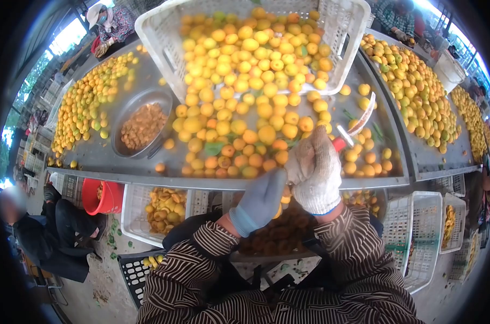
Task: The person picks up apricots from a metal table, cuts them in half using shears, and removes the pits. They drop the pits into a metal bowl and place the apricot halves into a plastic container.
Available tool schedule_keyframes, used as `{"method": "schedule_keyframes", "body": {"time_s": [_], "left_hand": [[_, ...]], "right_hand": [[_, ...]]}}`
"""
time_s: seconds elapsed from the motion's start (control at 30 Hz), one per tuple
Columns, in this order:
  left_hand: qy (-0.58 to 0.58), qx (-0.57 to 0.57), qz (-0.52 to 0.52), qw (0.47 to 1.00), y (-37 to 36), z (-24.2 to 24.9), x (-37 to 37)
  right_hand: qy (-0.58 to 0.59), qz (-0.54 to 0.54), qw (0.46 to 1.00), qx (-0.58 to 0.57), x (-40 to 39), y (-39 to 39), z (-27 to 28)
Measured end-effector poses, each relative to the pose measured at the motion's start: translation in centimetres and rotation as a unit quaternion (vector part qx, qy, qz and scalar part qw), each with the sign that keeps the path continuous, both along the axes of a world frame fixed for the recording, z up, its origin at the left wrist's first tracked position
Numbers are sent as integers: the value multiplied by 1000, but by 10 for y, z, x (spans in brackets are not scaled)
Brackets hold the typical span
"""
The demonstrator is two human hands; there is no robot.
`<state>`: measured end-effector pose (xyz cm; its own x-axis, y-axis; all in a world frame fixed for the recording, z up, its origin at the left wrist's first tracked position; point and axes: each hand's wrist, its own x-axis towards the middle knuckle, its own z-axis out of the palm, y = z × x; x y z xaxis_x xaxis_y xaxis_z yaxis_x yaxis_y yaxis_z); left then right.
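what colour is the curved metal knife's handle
On the curved metal knife, the visible handle is red, best seen in the head view.

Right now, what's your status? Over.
Right hand grips red-handled curved knife. Left hand alongside, contents unclear. Loose apricots on metal table ahead; white crate beyond may limit reach.

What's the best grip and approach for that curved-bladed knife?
Probably by its red handle, from the near side, where the right hand grips it: the curved blade points away from the person and to the right, clear of that hand.
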<state>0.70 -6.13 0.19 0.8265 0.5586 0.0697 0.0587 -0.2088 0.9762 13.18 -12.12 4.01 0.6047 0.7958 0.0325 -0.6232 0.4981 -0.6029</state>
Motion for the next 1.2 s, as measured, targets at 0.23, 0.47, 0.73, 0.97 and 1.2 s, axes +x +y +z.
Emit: {"method": "schedule_keyframes", "body": {"time_s": [0.23,0.47,0.73,0.97,1.2], "left_hand": [[-81,-1,33,996,-4,-17,4],[-18,-376,-3,926,-9,14,2],[-62,-299,-91,948,-8,17,-3],[-55,-447,-54,891,3,17,4],[-40,226,-20,973,29,20,-5]], "right_hand": [[89,55,994,-5,4,2,4],[102,74,992,-3,7,-2,3],[120,88,989,23,8,-4,5],[-90,11,996,-12,15,-5,15],[-527,85,809,-245,14,-11,19]]}}
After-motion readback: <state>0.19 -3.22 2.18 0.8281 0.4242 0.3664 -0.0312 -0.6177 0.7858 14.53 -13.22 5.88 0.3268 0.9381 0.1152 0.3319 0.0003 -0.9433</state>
